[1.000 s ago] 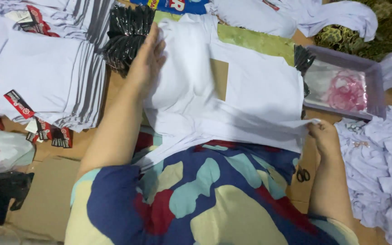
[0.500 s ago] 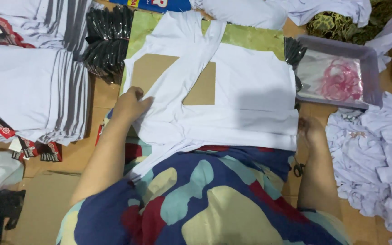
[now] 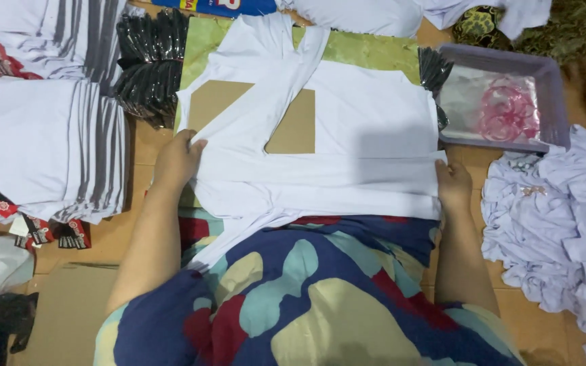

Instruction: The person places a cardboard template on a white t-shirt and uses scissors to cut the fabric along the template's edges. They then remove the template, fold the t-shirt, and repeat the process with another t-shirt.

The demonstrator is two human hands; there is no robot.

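A white shirt (image 3: 367, 129) lies spread on the floor over a brown cardboard sheet (image 3: 293, 125), with one sleeve folded diagonally across the cardboard. My left hand (image 3: 178, 159) grips the shirt's left edge, fingers curled on the fabric. At the shirt's lower right corner my right hand (image 3: 452, 183) holds the folded hem. A green mat (image 3: 367, 51) shows under the shirt's top. My lap, in a multicoloured patterned garment (image 3: 306, 298), fills the lower middle.
Stacks of folded white shirts (image 3: 42, 142) with tags sit at left. Bundles of black plastic bags (image 3: 150, 61) lie beside them. A lilac tray (image 3: 503, 102) holding clear bags and pink bands is at upper right, with a heap of loose white garments (image 3: 557, 217) below it.
My left hand came down from the shirt's top to its left edge, leaving the sleeve folded over the cardboard. My right hand shifted slightly up along the hem.
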